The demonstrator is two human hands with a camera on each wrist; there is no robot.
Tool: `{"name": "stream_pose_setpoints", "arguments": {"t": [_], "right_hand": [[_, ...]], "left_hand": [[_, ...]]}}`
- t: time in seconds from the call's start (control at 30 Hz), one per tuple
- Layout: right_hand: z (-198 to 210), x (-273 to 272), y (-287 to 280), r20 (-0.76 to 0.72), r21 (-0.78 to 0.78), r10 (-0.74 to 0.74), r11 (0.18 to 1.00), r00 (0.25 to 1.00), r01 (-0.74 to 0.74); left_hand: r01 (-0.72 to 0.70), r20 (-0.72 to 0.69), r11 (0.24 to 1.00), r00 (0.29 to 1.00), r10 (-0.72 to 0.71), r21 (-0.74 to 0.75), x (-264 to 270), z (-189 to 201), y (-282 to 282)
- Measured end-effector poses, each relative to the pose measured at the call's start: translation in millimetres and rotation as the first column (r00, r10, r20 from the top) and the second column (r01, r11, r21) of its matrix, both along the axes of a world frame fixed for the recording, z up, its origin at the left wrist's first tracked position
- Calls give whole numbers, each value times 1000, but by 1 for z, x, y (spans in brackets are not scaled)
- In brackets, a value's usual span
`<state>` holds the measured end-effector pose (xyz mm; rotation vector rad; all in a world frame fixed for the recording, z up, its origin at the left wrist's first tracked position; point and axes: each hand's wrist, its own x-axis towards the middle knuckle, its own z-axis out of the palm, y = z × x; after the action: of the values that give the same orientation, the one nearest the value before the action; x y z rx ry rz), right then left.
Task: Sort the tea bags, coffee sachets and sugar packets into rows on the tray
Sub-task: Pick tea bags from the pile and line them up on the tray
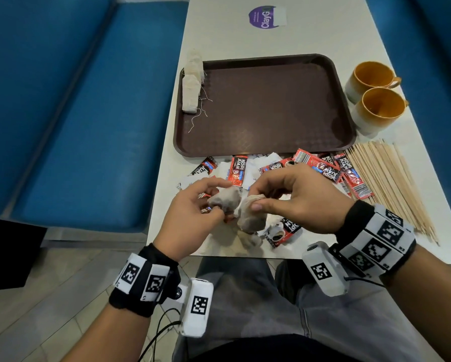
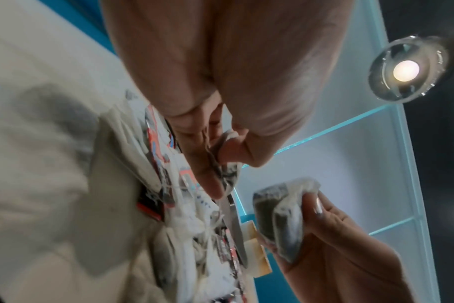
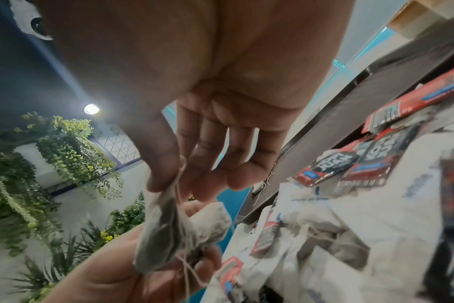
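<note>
Over the table's near edge my left hand (image 1: 217,198) grips a greyish tea bag (image 1: 225,201). My right hand (image 1: 254,198) pinches the top of a second tea bag (image 1: 251,220) (image 3: 161,229) between thumb and forefinger, right beside the first. In the right wrist view their strings (image 3: 185,264) look tangled together. The brown tray (image 1: 271,105) lies beyond the hands, with three tea bags (image 1: 191,86) in a row along its left rim. Red coffee sachets (image 1: 238,169) and white sugar packets (image 1: 251,172) lie mixed in front of the tray.
Two orange cups (image 1: 375,100) stand right of the tray. A bundle of wooden stirrers (image 1: 391,184) lies on the near right of the white table (image 1: 224,32). More tea bags and a sachet (image 1: 284,231) lie under my hands. A blue bench (image 1: 88,113) runs along the left.
</note>
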<state>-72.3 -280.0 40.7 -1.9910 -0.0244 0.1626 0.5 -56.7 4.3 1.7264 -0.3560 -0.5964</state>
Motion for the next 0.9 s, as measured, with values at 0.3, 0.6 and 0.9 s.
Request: {"name": "stream_pose_setpoints", "arguments": {"t": [0.3, 0.6, 0.9], "right_hand": [[-13, 6, 8, 61, 66, -154, 986, 986, 150], [-15, 11, 3, 27, 30, -221, 975, 975, 220], [-5, 10, 4, 118, -198, -83, 975, 990, 105]], "left_hand": [[-17, -87, 970, 996, -5, -244, 1, -6, -17], [66, 1, 983, 998, -67, -172, 9, -4, -18], [73, 302, 993, 948, -99, 97, 14, 6, -12]]}}
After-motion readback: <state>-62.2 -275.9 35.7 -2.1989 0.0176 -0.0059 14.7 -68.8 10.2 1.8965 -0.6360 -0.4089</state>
